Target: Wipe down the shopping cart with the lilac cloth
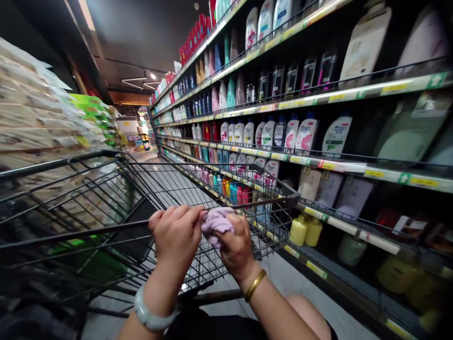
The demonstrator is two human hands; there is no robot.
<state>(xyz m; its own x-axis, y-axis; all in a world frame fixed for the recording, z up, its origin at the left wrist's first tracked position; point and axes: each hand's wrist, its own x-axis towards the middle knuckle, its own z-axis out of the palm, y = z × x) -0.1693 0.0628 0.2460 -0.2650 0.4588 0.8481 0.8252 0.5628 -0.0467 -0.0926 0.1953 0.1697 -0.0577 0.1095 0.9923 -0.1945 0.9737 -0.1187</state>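
Observation:
A dark wire shopping cart (106, 226) stretches across the lower half of the view. My left hand (177, 231), with a pale bangle at its wrist, is wrapped round the cart's top rail near the middle. Just to its right, my right hand (239, 243), with a gold bangle at the wrist, is closed on a crumpled light purple cloth (216, 225). The cloth lies against the same rail, and the two hands are close together. The fingertips of my right hand are partly hidden in the cloth.
Shelves (311, 99) of shampoo bottles run along the right side into the distance. Two yellow bottles (298, 230) stand low beside the cart. Stacked wrapped packs (42, 123) rise at the left. A green object (99, 259) shows through the cart's wires.

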